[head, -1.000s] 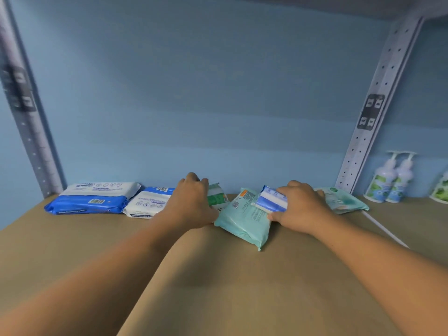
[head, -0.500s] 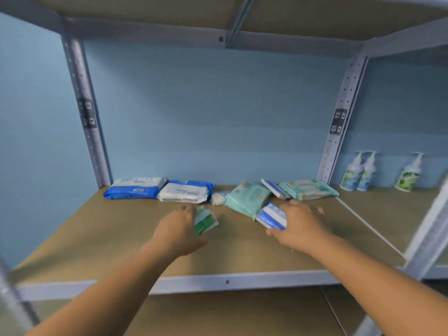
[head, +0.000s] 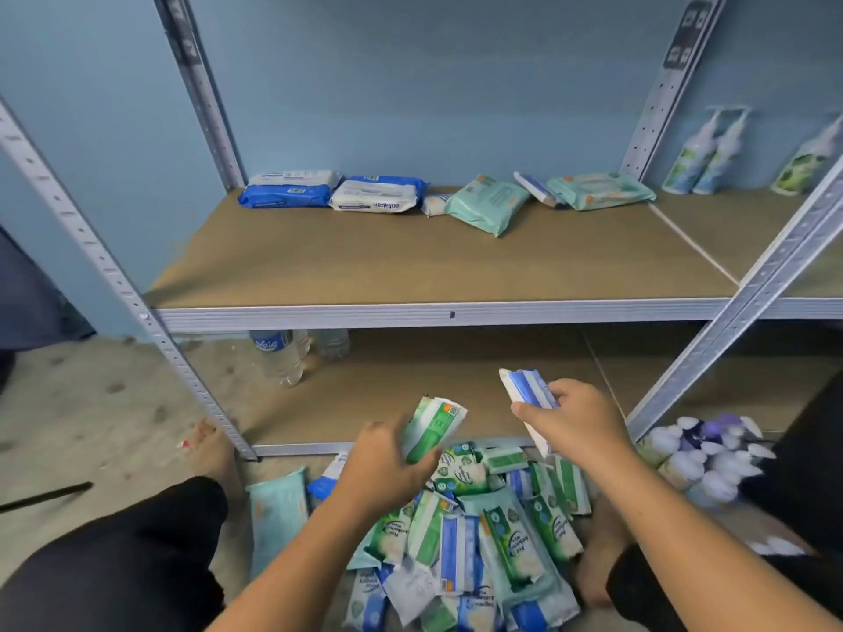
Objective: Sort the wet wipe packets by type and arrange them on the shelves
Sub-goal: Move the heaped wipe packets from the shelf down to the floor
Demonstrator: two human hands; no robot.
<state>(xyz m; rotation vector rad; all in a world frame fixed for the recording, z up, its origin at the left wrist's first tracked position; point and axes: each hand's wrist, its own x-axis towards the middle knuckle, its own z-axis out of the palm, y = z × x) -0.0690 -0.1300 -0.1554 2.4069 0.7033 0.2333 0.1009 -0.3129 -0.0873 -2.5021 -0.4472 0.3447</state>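
Note:
My left hand (head: 378,463) grips a green-and-white wipe packet (head: 433,426) in front of the lower shelf. My right hand (head: 575,421) holds a blue-and-white wipe packet (head: 524,390) a little higher and to the right. Below both hands a pile of several green, blue and teal packets (head: 474,540) lies on the floor between my legs. On the upper shelf board (head: 410,266), along the back, lie two big blue-and-white packs (head: 292,189) (head: 376,196), a small white packet (head: 435,205), a teal pack (head: 488,203), a thin blue packet (head: 533,189) and another teal pack (head: 597,191).
Metal shelf uprights (head: 114,275) (head: 748,289) frame the bay. Clear water bottles (head: 280,355) stand at the back left of the lower shelf. Pump bottles (head: 705,157) stand on the upper shelf at right. A cluster of white-capped bottles (head: 702,453) sits on the floor at right.
Both hands drew back from the upper shelf, each carrying its small packet, down to the floor pile. The view dropped and pulled away from the shelf.

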